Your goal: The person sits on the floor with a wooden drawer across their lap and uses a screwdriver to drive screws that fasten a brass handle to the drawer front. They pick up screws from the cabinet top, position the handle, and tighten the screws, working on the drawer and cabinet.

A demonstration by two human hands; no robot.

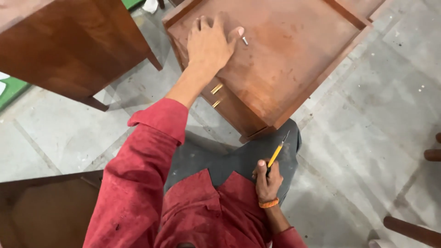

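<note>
Head view. Left hand (210, 43) spread flat, gripping nothing, on recessed top of brown wooden cabinet (280, 64); thumb just beside small metal screw (245, 41) lying loose on the panel. Right hand (267, 183) clenched around yellow-handled screwdriver (276, 154), tip raised, resting over dark trouser leg. Advisable: pinch screw firmly, since small, smooth and prone to roll. Panel surface matt, dusty, raised rim all round; two brass fittings (216, 94) on front face. Floor (367, 138) grey, slabbed.

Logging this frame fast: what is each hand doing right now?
Left hand: open, flat on the wooden table top, beside a small screw.
Right hand: closed around a yellow screwdriver.
</note>
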